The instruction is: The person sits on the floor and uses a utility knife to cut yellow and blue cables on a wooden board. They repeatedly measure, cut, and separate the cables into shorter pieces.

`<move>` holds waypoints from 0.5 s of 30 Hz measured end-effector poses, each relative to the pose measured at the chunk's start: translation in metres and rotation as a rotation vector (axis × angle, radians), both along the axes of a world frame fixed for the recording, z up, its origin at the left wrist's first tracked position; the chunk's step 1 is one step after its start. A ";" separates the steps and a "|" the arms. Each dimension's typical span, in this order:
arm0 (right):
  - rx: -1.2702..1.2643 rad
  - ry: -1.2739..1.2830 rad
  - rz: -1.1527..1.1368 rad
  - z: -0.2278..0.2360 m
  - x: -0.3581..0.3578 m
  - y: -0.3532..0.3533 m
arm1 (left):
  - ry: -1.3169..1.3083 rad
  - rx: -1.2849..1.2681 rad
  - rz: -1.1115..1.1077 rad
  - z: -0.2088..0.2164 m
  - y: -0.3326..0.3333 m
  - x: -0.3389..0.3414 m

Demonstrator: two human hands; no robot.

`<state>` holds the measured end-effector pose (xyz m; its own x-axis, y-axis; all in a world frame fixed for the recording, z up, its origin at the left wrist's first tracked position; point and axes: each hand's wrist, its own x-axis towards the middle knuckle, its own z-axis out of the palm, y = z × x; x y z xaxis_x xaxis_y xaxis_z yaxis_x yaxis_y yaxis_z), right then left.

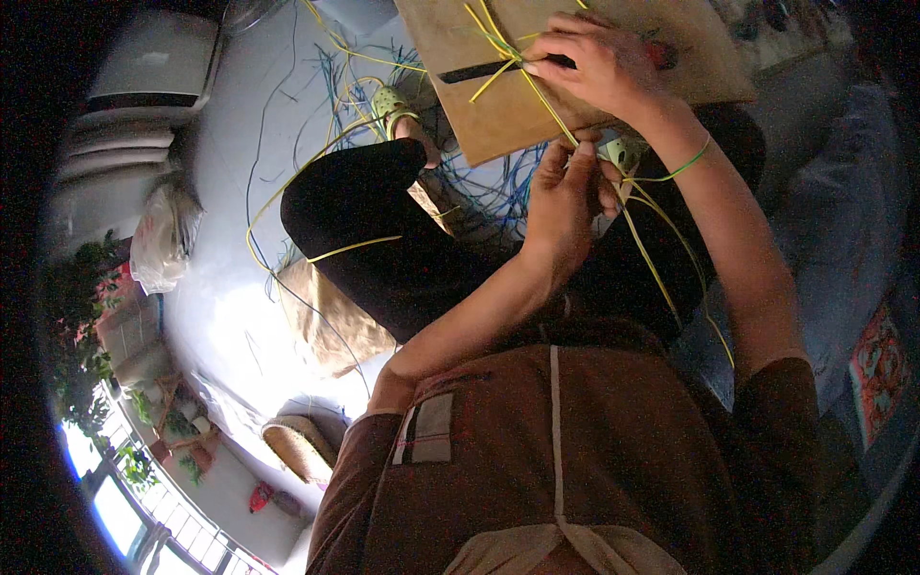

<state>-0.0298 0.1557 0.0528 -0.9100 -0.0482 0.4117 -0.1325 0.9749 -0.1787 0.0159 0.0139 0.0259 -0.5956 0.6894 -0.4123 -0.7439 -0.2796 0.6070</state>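
Several yellow-green strips cross in a small knot-like bundle [515,56] over a tan board [498,120] with a dark slot. My right hand [604,67] is closed with thumb and fingers pinching the strips at that crossing. Lower down, by the board's near edge, my left hand [570,196] pinches a long yellow strip [549,107] that runs down from the crossing. Its loose lengths [647,254] trail past my left hand toward my lap. A thin green strand [676,174] reaches across to my right forearm.
Loose blue and green strips [498,196] litter the floor beneath the board. My feet wear pale green clogs [388,101]. Brown sheet material [331,316] lies left of my knee, near a woven basket [297,446]. A plastic bag [163,240] and plants [81,326] stand farther left.
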 end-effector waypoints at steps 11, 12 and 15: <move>-0.027 -0.002 -0.041 -0.001 0.004 -0.004 | -0.028 -0.082 -0.129 0.006 -0.005 -0.023; -0.035 -0.026 -0.051 -0.002 0.005 -0.004 | -0.025 -0.080 -0.120 0.004 -0.004 -0.022; -0.020 0.045 -0.031 -0.004 0.003 -0.005 | -0.017 -0.086 -0.101 0.001 -0.004 -0.018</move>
